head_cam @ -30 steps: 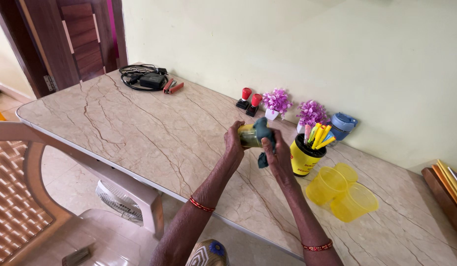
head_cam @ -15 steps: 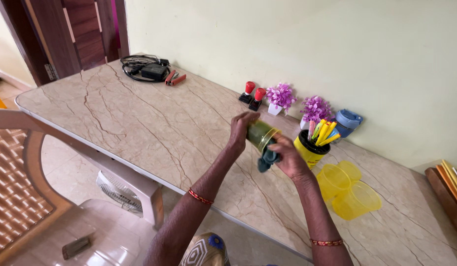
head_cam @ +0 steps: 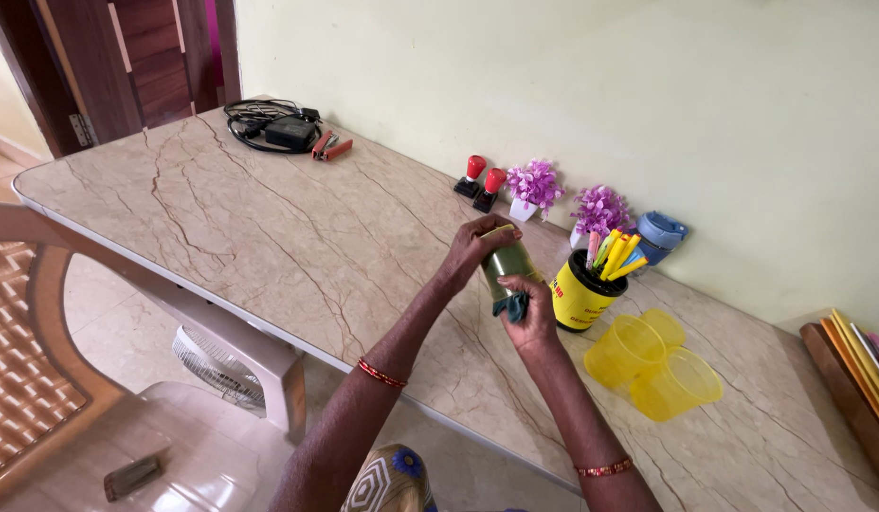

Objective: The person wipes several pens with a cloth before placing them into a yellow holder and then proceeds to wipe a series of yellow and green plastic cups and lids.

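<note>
Left hand [head_cam: 472,248] wraps around the top of a green tumbler [head_cam: 508,268], fingers curled tight on it, holding it above the marble table [head_cam: 269,246]. Right hand [head_cam: 531,318] comes in from below, fingers pinching a dark teal cloth [head_cam: 513,305] against the tumbler's lower end, just left of the yellow pen holder [head_cam: 579,296], yellow cups [head_cam: 652,365] lying farther right

Two red stamps [head_cam: 483,182], purple flower pots [head_cam: 534,187], a yellow pen holder [head_cam: 578,296] and yellow cups [head_cam: 653,362] sit on the marble table [head_cam: 259,237]
</note>
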